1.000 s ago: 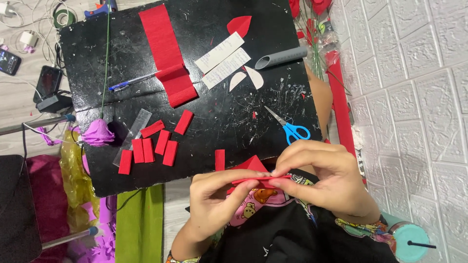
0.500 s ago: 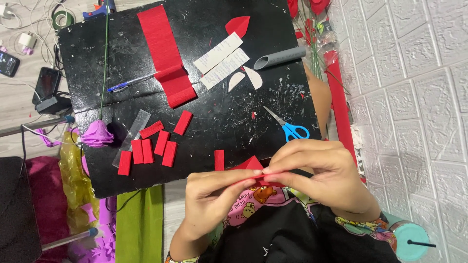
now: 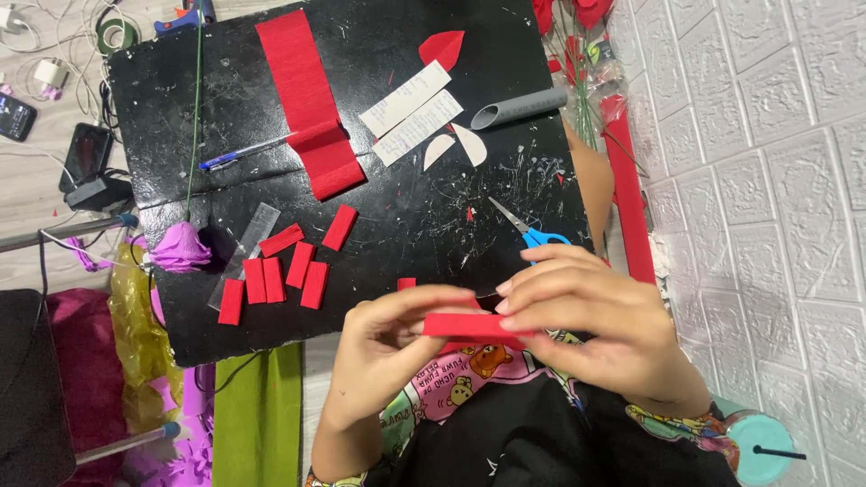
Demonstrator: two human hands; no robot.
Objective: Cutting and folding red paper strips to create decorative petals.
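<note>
- Strip (image 3: 469,325) of red crepe paper, held flat between your two hands, just off the near edge of the black board (image 3: 406,225), above your lap.
- Your left hand (image 3: 392,347) pinches the strip's left end, thumb on top, fingers curled under. Closed on it.
- Your right hand (image 3: 591,325) covers the strip's right end, fingers laid flat along the top edge, thumb hidden below. Also closed on it.
- Strip lies level, long side running left to right, only the middle part shows between the hands.
- Scissors (image 3: 532,230) with blue handles lie on the board just beyond your right hand, not touching it.
- Cut red pieces (image 3: 280,271) sit in a loose group on the board's left, well apart from your hands. One clear ruler (image 3: 245,248) lies beside them.
- Long red paper band (image 3: 307,99) runs across the board's far half, with a blue pen (image 3: 242,155) touching its left edge.
- Two white paper slips (image 3: 410,113) and a grey tube (image 3: 519,108) lie at the far right of the board.
- Purple paper flower (image 3: 179,248) on a green stem sits at the board's left edge.
- One small red piece (image 3: 406,283) lies on the board just beyond your left hand.
</note>
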